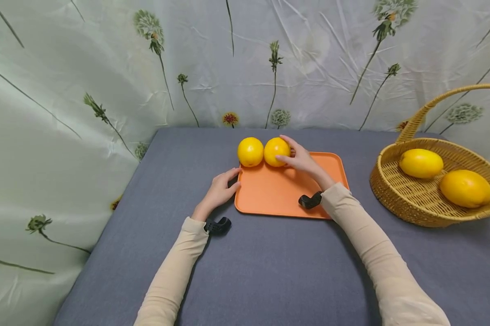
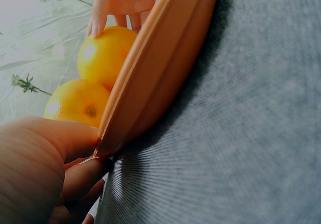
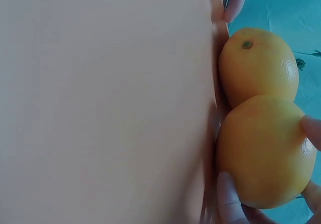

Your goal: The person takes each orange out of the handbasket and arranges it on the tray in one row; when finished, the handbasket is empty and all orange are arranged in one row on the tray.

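Two yellow-orange round fruits, a left one (image 1: 251, 152) and a right one (image 1: 276, 152), stand side by side and touching at the back left corner of an orange tray (image 1: 275, 194). Around the right fruit (image 3: 266, 151), my right hand (image 1: 300, 158) has its thumb on the near side and fingers on the far side. My left hand (image 1: 220, 189) touches the tray's left edge with thumb and forefinger, just in front of the left fruit (image 2: 77, 101). Whether the fruits sit inside the back rim or on it, I cannot tell.
A wicker basket (image 1: 408, 210) with a tall handle stands at the right, holding two yellow-orange fruits (image 1: 421, 163). Grey-blue cloth (image 1: 277, 271) covers the table. Behind and to the left hangs a pale curtain (image 1: 212, 68) printed with flowers.
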The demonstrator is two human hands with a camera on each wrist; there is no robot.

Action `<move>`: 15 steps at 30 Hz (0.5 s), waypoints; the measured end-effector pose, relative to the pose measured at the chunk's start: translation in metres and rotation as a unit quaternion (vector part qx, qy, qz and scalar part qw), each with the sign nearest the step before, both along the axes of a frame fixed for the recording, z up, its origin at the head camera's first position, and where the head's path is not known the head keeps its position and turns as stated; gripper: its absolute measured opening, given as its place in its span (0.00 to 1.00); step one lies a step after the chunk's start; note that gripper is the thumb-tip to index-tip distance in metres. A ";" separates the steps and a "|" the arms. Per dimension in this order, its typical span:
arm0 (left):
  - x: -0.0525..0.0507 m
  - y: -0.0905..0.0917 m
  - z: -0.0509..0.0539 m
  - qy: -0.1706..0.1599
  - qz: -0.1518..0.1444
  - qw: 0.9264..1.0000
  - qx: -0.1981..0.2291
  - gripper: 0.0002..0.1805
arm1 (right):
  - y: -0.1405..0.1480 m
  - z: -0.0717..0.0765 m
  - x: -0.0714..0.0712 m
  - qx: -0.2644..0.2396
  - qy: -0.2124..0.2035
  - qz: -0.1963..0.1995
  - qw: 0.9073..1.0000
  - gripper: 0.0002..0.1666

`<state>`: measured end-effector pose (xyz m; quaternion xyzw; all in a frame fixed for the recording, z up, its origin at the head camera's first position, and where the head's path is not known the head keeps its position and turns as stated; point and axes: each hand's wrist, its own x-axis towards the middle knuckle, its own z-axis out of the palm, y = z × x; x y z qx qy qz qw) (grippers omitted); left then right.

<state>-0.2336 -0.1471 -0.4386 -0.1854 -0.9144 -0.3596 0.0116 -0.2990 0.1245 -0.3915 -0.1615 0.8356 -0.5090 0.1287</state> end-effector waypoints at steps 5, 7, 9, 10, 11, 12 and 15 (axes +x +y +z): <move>0.000 0.000 -0.001 0.002 -0.003 1.000 -0.004 0.26 | 0.002 0.000 0.000 -0.011 -0.024 0.003 1.000 0.44; 0.000 0.001 -0.001 0.001 -0.003 1.000 -0.001 0.26 | 0.003 0.000 -0.001 -0.011 -0.028 0.006 1.000 0.45; 0.000 0.001 -0.001 -0.001 -0.002 1.000 0.001 0.26 | 0.005 0.001 -0.002 -0.011 -0.035 0.004 0.999 0.46; 0.000 0.001 0.000 -0.002 -0.002 1.000 0.002 0.26 | 0.006 0.001 -0.002 -0.009 -0.038 0.003 0.999 0.46; 0.000 0.000 0.000 -0.002 -0.001 1.000 0.001 0.26 | 0.007 0.002 -0.003 -0.007 -0.042 0.001 0.999 0.46; 0.000 0.000 0.000 -0.002 0.000 1.000 0.000 0.26 | 0.008 0.002 -0.003 -0.005 -0.044 -0.002 0.999 0.47; -0.001 0.000 0.000 -0.005 0.000 1.000 0.001 0.26 | 0.013 0.005 -0.002 0.002 -0.044 -0.009 0.999 0.46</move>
